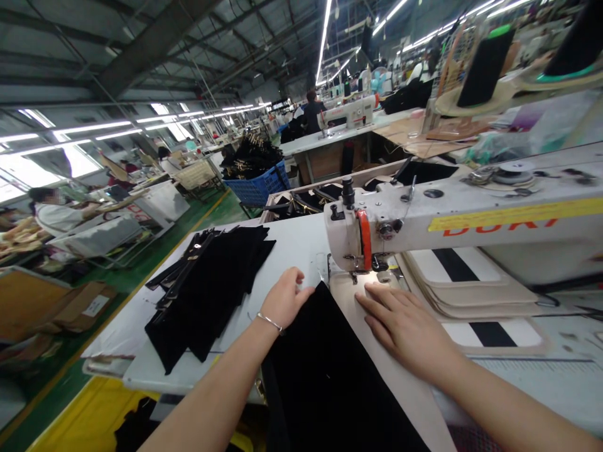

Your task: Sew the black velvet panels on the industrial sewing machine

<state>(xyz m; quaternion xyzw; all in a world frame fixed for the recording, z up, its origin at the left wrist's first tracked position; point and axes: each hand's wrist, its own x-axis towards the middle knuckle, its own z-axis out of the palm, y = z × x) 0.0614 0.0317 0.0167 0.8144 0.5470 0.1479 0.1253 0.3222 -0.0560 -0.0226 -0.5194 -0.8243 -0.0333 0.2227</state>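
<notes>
Left hand (284,298) curled, fingers gripping top edge of black fabric panel (325,370), silver bracelet (270,322) on wrist. Right hand (402,323) flat, palm down, grasping nothing, pressing beige fabric strip (400,383) beside black panel. Both pieces lie on white table (296,245), just before needle of white industrial sewing machine (424,216). Stack of black cut fabric pieces (207,289) left of hands.

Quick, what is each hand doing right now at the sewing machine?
Left hand: fingers curled, gripping the top edge of the black fabric.
Right hand: open and flat, pressing a pale piece beside the needle, holding nothing.
</notes>
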